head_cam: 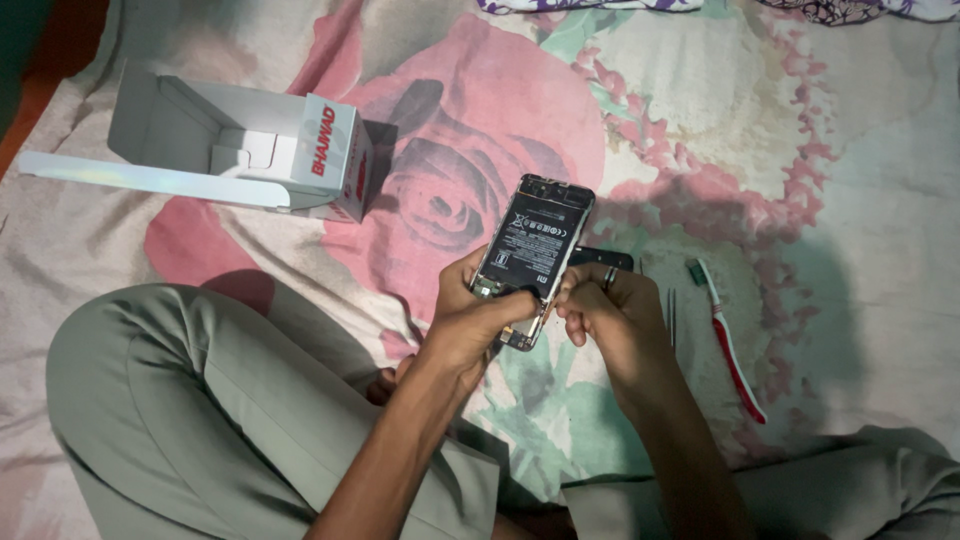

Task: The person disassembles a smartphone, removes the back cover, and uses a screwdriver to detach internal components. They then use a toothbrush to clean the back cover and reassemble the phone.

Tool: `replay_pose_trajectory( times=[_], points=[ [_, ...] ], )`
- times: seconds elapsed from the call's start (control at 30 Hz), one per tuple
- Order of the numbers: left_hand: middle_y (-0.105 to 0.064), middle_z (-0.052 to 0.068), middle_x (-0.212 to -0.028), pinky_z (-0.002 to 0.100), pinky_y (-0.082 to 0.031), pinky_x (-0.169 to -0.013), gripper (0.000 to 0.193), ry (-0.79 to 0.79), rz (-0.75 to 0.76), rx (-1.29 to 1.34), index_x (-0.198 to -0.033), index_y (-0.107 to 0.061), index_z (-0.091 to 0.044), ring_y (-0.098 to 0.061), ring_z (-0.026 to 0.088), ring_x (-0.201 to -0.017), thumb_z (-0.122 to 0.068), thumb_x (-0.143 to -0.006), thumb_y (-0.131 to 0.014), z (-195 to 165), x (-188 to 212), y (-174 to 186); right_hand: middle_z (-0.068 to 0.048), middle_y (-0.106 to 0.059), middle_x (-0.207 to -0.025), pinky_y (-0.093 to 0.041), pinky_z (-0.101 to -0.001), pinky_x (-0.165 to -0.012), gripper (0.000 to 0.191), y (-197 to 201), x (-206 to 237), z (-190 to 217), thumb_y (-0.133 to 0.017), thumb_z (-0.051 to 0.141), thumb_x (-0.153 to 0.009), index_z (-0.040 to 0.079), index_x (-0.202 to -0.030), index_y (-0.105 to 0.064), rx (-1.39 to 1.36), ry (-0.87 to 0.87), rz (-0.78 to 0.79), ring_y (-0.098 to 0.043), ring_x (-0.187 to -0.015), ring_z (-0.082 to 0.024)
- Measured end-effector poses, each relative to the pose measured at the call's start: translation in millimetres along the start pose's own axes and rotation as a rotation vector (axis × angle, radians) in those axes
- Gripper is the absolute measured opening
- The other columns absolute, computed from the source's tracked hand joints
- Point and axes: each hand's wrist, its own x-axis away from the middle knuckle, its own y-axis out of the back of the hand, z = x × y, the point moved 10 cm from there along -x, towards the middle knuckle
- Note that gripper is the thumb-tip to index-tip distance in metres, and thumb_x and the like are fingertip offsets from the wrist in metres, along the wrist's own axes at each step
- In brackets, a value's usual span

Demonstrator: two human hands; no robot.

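An opened smartphone with its back cover off shows a black battery and bare circuitry. My left hand grips its lower end, thumb pressed on the bottom part. My right hand, a ring on one finger, pinches at the phone's lower right edge; whether it holds a small tool there I cannot tell. Both hands hover over a floral bedsheet, between my folded knees.
An open white cardboard box lies at the upper left. A red and white toothbrush and thin metal tweezers lie right of my hands. A dark flat part sits behind the phone. My grey-green trouser legs fill the lower frame.
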Motion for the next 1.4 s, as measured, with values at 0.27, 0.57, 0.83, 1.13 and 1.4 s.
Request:
replay_pose_trajectory(
  times=[0.27, 0.57, 0.83, 1.13, 1.4],
  points=[
    [-0.076, 0.010, -0.092, 0.030, -0.058, -0.074, 0.029, 0.004, -0.011, -0.014, -0.104, -0.071, 0.004, -0.072, 0.015, -0.080, 0.008, -0.076, -0.078, -7, -3, 13, -0.005, -0.063, -0.070, -0.041, -0.0268, -0.054, 0.015, -11, -6, 0, -0.057, 0.005, -0.091, -0.002, -0.083, -0.068, 0.025, 0.003, -0.006, -0.051, -0.057, -0.010],
    [-0.076, 0.011, -0.091, 0.031, -0.058, -0.075, 0.029, 0.004, -0.009, 0.000, -0.104, -0.071, 0.005, -0.072, 0.016, -0.080, 0.010, -0.076, -0.075, -5, 7, 17, -0.005, -0.064, -0.071, -0.042, -0.0267, -0.054, 0.014, -17, 4, -4, -0.057, 0.004, -0.090, -0.001, -0.083, -0.068, 0.005, -0.008, -0.012, -0.051, -0.058, -0.010],
    [-0.076, 0.012, -0.091, 0.032, -0.059, -0.077, 0.029, 0.003, 0.005, 0.014, -0.103, -0.070, 0.006, -0.073, 0.018, -0.081, 0.011, -0.076, -0.074, -3, 10, 13, -0.005, -0.063, -0.070, -0.042, -0.0268, -0.055, 0.016, -10, 9, -6, -0.059, 0.007, -0.092, -0.001, -0.084, -0.069, 0.011, -0.032, -0.031, -0.052, -0.058, -0.010],
    [-0.076, 0.011, -0.091, 0.032, -0.058, -0.076, 0.029, 0.006, -0.013, 0.007, -0.103, -0.071, 0.005, -0.072, 0.017, -0.080, 0.011, -0.075, -0.075, -2, 26, 17, -0.005, -0.064, -0.071, -0.042, -0.0267, -0.055, 0.016, -19, 21, -10, -0.058, 0.007, -0.092, -0.002, -0.086, -0.069, -0.010, -0.014, -0.018, -0.052, -0.058, -0.009],
    [-0.075, 0.014, -0.090, 0.035, -0.060, -0.075, 0.026, 0.005, 0.034, 0.051, -0.102, -0.070, 0.007, -0.073, 0.020, -0.079, 0.011, -0.077, -0.075, -10, 36, 20, -0.005, -0.063, -0.071, -0.042, -0.0268, -0.055, 0.017, -32, 26, -14, -0.057, 0.006, -0.093, -0.002, -0.085, -0.068, 0.003, -0.012, -0.015, -0.051, -0.058, -0.010]
  ],
)
